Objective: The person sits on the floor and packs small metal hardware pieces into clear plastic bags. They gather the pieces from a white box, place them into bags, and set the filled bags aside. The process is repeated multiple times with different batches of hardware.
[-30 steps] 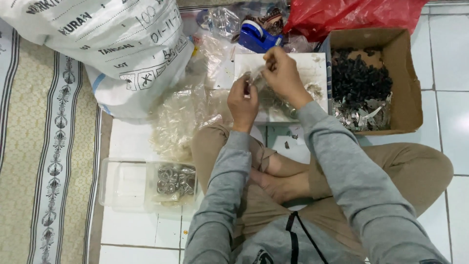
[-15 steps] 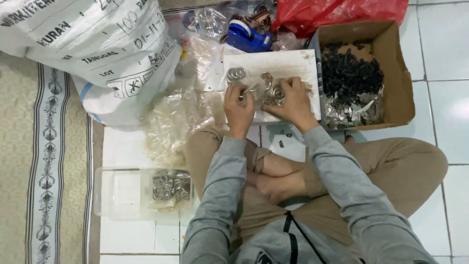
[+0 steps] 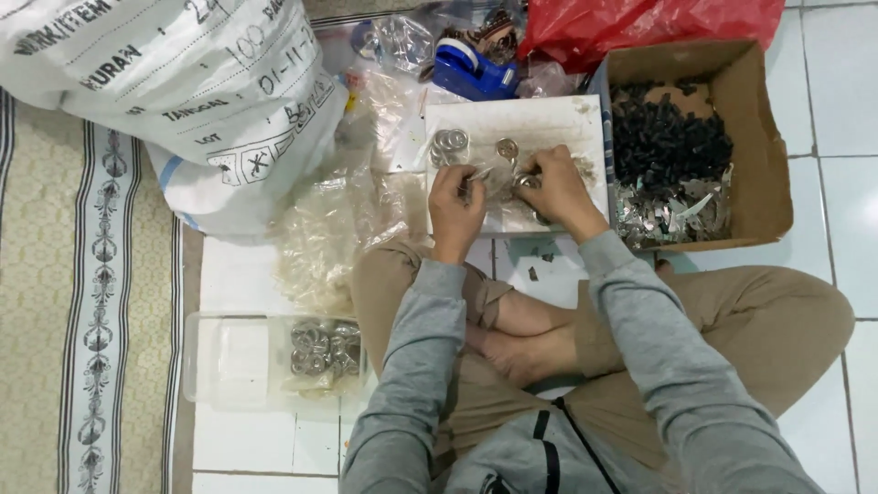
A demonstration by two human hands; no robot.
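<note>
From the head camera we look down on our crossed legs on a white tiled floor (image 3: 860,110), with a white board (image 3: 549,119) lying just ahead of our knees. Our left hand (image 3: 455,206) rests over the near edge of the board, its fingers curled in and pinching a small shiny piece, though we cannot tell exactly what that piece is. Our right hand (image 3: 555,186) sits just beside it, fingers bent down onto a small cluster of round metal rings (image 3: 523,179), gripping or pressing them; the exact hold is hidden by the knuckles. More metal rings (image 3: 450,142) lie loose on the board, just beyond the left hand. To the right of the board stands an open cardboard box (image 3: 764,137) holding black pieces and silvery scraps. Beyond the board we see a blue tape dispenser (image 3: 471,69) and a red plastic bag (image 3: 640,23). To the left sit a large white sack (image 3: 165,91) and crumpled clear plastic bags (image 3: 320,238), and near our left knee a clear plastic tray (image 3: 229,361) holds further rings.
</note>
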